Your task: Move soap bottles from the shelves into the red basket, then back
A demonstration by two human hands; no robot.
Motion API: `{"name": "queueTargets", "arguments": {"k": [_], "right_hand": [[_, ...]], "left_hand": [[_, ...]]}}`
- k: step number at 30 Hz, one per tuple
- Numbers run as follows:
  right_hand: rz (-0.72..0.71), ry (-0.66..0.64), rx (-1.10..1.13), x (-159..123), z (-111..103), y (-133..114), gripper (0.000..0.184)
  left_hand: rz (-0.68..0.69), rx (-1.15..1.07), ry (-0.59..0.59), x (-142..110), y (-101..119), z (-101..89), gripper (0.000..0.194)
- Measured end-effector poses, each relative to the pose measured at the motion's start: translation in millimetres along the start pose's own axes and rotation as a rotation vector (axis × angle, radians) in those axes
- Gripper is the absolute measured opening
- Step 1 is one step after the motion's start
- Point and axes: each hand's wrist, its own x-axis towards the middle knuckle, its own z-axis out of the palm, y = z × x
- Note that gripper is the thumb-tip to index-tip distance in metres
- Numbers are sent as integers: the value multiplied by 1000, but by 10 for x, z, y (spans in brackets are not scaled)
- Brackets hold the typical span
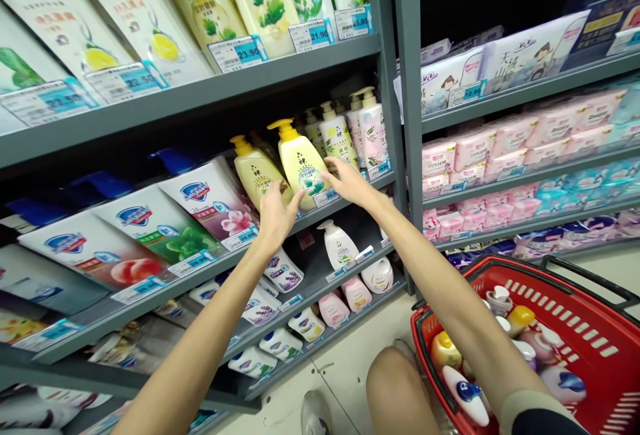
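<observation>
My left hand [277, 214] reaches in front of two yellow pump bottles on the middle shelf. Its thumb and fingers are apart, by the lower part of the darker yellow bottle [254, 167] and the left edge of the lighter one. That lighter yellow pump bottle [303, 163], with a blue-green flower label, leans slightly. My right hand [346, 182] is at its right side, fingertips spread and at its edge; I cannot tell how firmly they touch. Both bottles stand on the shelf, and neither hand is wrapped around one.
A red shopping basket [593, 312] at the lower right holds several bottles. White and pink pump bottles [373, 130] stand right of the yellow ones. Large white body wash bottles [160, 218] line the left. A grey upright [407, 88] divides this shelving from shelves of pink tissue packs [517, 136].
</observation>
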Motion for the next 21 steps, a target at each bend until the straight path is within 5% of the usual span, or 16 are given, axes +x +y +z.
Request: {"name": "queueTargets", "arguments": {"k": [2, 9, 15, 21], "right_hand": [[-39, 63, -134, -117, -98, -2, 28], [48, -76, -333, -267, -198, 31, 19], [40, -91, -336, -215, -173, 83, 15], [-3, -84, -405, -234, -179, 59, 16]], "left_hand": [[85, 141, 63, -103, 49, -21, 38], [53, 227, -163, -183, 279, 147, 29], [-54, 235, -142, -140, 302, 211, 24], [14, 230, -115, -141, 226, 250, 25]]}}
